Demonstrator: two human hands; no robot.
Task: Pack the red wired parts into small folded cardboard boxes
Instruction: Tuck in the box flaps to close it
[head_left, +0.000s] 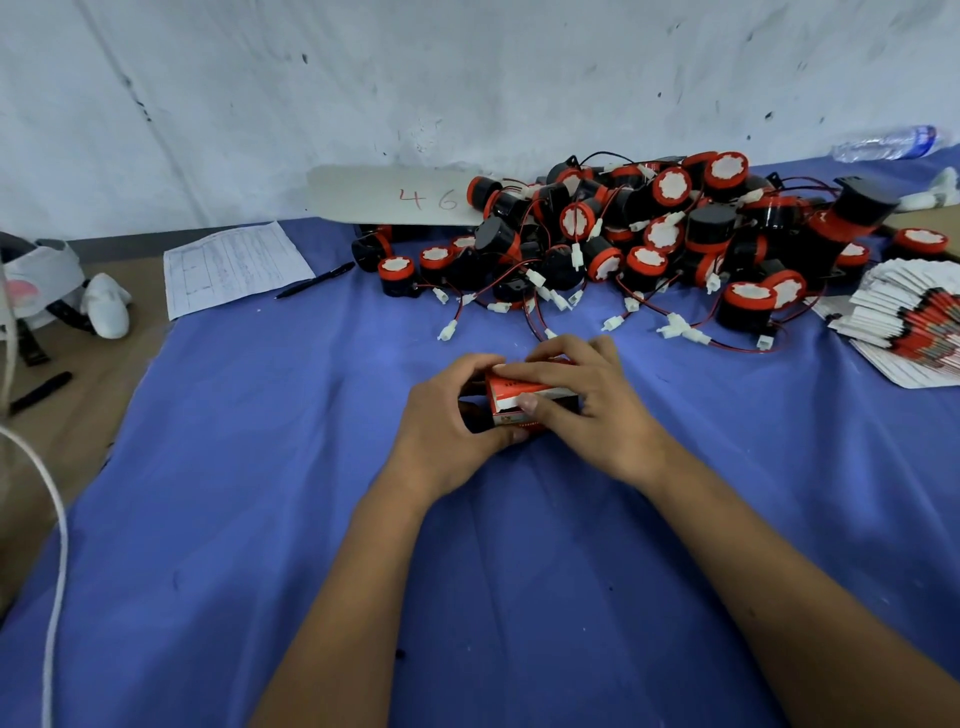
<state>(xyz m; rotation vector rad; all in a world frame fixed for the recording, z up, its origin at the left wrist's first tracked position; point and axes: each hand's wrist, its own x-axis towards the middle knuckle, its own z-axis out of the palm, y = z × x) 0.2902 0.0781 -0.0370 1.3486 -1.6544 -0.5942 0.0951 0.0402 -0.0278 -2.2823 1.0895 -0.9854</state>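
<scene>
Both hands together on blue cloth, left hand (447, 415), right hand (587, 400) gripping box (511, 397)

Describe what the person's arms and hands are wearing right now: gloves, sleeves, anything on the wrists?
Nothing is worn. The left hand and right hand are bare, no gloves or rings visible. Both forearms are uncovered down to the frame edge: no sleeves, watch, bands or cables on them.
</scene>
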